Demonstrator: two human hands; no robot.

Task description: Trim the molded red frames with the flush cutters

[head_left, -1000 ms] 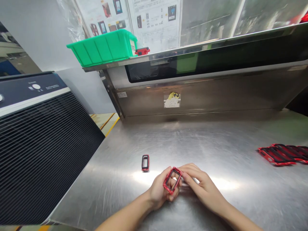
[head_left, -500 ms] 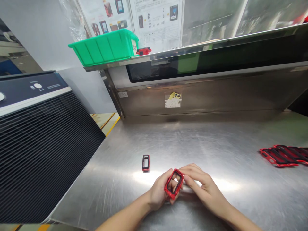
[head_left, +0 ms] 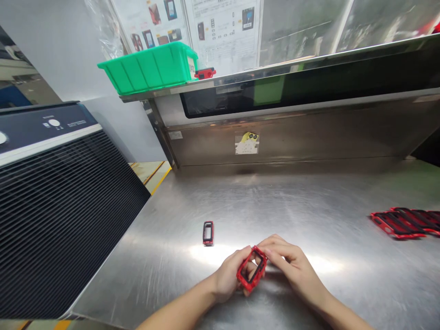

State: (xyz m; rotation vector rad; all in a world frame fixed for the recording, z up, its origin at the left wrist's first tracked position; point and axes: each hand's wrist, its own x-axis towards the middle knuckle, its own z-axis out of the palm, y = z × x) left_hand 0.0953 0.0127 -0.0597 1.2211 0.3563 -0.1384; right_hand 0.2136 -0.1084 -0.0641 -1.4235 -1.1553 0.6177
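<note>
My left hand (head_left: 227, 276) is closed around the side of a small red and black case frame (head_left: 243, 277), a rectangle with an open middle. Its fingers pass behind the frame and show through the opening. At the frame's upper right corner, my right hand (head_left: 292, 263) pinches the edge between thumb and fingertips. The frame is held tilted above the metal table (head_left: 165, 270). A second case frame (head_left: 208, 233), black with red edges, lies flat on the table beyond my left hand.
Several red and black case frames (head_left: 400, 224) lie overlapping at the table's right. A green bin (head_left: 147, 68) stands on the raised shelf, with a red and black part (head_left: 205, 73) beside it. A black ribbed machine (head_left: 68, 220) borders the table's left side.
The held frame has shifted slightly right and down and turned a little in my hands. My right fingertips have come further onto its upper corner. The other frames lie where they were.
</note>
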